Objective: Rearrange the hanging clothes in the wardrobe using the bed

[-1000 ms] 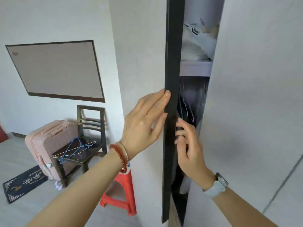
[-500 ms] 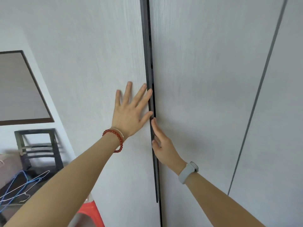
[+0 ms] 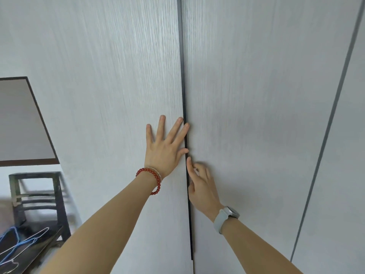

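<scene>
Pressing flat on the left wardrobe door [image 3: 118, 95], the left hand [image 3: 165, 149] has its fingers spread wide and straight, just beside the dark gap [image 3: 184, 95] between the 2 doors. The right hand [image 3: 201, 186] rests against the right wardrobe door [image 3: 256, 95], on the other side of that gap, with its fingers loosely bent and holding nothing. It looks a bit blurry, so I cannot tell how hard it pushes.

1 second ago the left door stood open and you could see a shelf and hanging things inside. Now both doors meet and only a thin dark line shows. The hanging clothes are shut away inside the wardrobe and cannot be seen at all. I think this means the moving of clothes is done, or nearly done, and closing up is the last bit.

Left of the wardrobe there is a dark wooden chair [image 3: 37, 196]. On its seat lie some wire hangers [image 3: 17, 242], blue and white. Above the chair hangs a brown-framed board [image 3: 19, 119] on the wall. The bed is not in view
</scene>
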